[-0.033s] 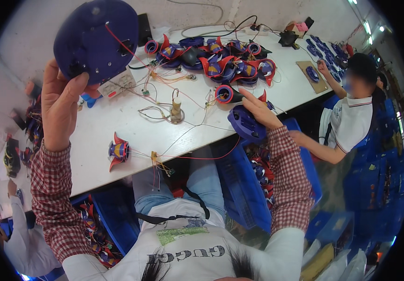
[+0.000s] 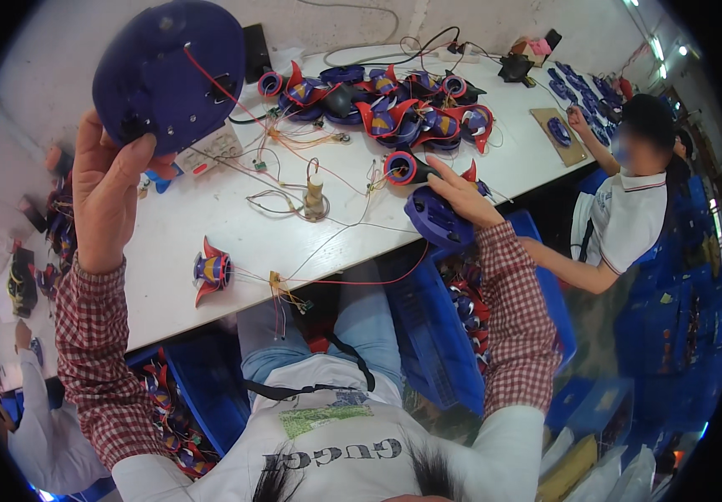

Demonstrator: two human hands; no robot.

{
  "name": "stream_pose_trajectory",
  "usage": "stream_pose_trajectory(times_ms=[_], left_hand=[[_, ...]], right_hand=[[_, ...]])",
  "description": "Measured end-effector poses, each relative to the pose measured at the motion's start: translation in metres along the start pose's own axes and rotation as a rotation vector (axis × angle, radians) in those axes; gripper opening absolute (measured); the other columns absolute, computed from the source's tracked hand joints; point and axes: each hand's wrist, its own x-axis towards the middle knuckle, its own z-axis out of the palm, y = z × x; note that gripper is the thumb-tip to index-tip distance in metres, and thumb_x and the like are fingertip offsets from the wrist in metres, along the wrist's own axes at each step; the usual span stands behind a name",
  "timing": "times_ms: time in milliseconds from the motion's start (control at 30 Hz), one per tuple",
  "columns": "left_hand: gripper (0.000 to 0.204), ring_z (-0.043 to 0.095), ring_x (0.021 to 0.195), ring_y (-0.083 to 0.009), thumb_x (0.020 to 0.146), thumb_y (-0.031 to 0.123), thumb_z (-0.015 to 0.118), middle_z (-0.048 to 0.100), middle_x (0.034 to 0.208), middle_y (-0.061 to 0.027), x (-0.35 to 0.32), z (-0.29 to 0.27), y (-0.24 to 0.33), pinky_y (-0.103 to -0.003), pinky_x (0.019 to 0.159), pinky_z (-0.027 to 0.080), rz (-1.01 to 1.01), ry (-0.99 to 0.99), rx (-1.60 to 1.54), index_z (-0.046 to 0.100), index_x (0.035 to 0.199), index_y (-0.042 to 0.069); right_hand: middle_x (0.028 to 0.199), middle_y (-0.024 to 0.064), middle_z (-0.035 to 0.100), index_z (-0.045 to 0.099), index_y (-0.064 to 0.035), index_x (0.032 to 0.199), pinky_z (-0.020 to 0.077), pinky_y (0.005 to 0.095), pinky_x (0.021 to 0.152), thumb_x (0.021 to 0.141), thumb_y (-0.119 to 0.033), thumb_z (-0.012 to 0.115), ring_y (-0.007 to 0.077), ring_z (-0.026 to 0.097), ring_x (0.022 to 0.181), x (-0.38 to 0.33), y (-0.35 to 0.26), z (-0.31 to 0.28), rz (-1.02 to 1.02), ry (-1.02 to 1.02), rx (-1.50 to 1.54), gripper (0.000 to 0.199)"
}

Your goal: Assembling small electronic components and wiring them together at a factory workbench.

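The left hand [image 2: 108,194] is holding up a round dark-blue plastic shell [image 2: 170,74], fingers and thumb closing on its lower edge, so the shell is sitting high above the left part of the white table [image 2: 210,226]. The shell's inner face is turning toward the camera, and a thin red wire [image 2: 210,84] is running down across it toward the tabletop.

The right hand [image 2: 459,197] is resting palm-down on a second dark-blue shell piece [image 2: 438,219] at the near edge of the table, fingers spreading flat over its top (whether they are curling under the rim is not something I can tell). Just beyond its fingertips a red-and-blue ringed part [image 2: 401,166] is lying on the table.

Between the 2 hands, loose wires are trailing over the table around a small upright spool [image 2: 316,194]. Nearer the person, a red-and-blue winged toy part [image 2: 210,270] is lying close to the table's edge with wires leading off it. A heap of similar red, blue and black parts [image 2: 394,105] is spreading along the far side of the table.

Blue plastic crates [image 2: 436,343] are standing beside the person's knees, 1 of them holding more of the coloured parts. To the right, another person in a white shirt [image 2: 624,222] is working at the table's end.
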Motion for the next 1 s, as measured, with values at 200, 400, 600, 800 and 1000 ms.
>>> stream_pose_trajectory(times_ms=[200, 400, 600, 800, 1000], left_hand=[[0.040, 0.063, 0.079, -0.0188, 0.089, 0.002, 0.057, 0.058, 0.104, -0.0127, -0.004, -0.002, 0.003, -0.025, 0.068, 0.052, -0.035, 0.034, 0.043, 0.043, 0.126, 0.005], [0.039, 0.063, 0.078, -0.0191, 0.089, 0.003, 0.056, 0.057, 0.105, -0.0132, -0.008, -0.007, 0.004, -0.025, 0.068, 0.051, -0.054, 0.057, 0.069, 0.043, 0.126, 0.005], [0.038, 0.063, 0.078, -0.0190, 0.089, 0.004, 0.056, 0.057, 0.105, -0.0134, -0.011, -0.015, 0.000, -0.024, 0.067, 0.051, -0.071, 0.094, 0.065, 0.043, 0.125, 0.005], [0.044, 0.064, 0.078, -0.0159, 0.091, 0.005, 0.053, 0.060, 0.098, -0.0089, -0.012, -0.024, -0.002, -0.024, 0.066, 0.050, -0.043, 0.152, 0.102, 0.039, 0.133, 0.009], [0.040, 0.063, 0.079, -0.0164, 0.090, 0.005, 0.055, 0.059, 0.100, -0.0099, -0.017, -0.030, -0.008, -0.025, 0.067, 0.050, -0.061, 0.134, 0.086, 0.041, 0.128, 0.007]], right_hand=[[0.142, 0.0170, 0.039, 0.021, -0.0043, 0.146, 0.0333, 0.0307, 0.105, 0.089, -0.036, 0.051, 0.0233, 0.042, 0.126, 0.040, 0.010, 0.003, 0.183, -0.009, -0.025, 0.072], [0.130, 0.0181, 0.049, 0.025, -0.0030, 0.143, 0.0487, 0.0284, 0.087, 0.084, -0.029, 0.058, 0.0209, 0.058, 0.106, 0.053, 0.007, 0.006, 0.267, -0.044, 0.106, 0.072], [0.112, 0.0135, 0.057, 0.033, 0.0003, 0.137, 0.0483, 0.0204, 0.069, 0.079, -0.021, 0.063, 0.0146, 0.060, 0.084, 0.059, 0.014, 0.009, 0.339, 0.045, 0.369, 0.068], [0.104, 0.0096, 0.058, 0.038, 0.0006, 0.131, 0.0462, 0.0174, 0.067, 0.082, -0.021, 0.065, 0.0114, 0.058, 0.080, 0.055, 0.022, -0.002, 0.218, 0.036, 0.373, 0.060], [0.107, 0.0113, 0.057, 0.037, -0.0006, 0.131, 0.0484, 0.0193, 0.070, 0.086, -0.020, 0.063, 0.0120, 0.059, 0.082, 0.035, 0.003, -0.009, 0.117, 0.165, 0.397, 0.055]])
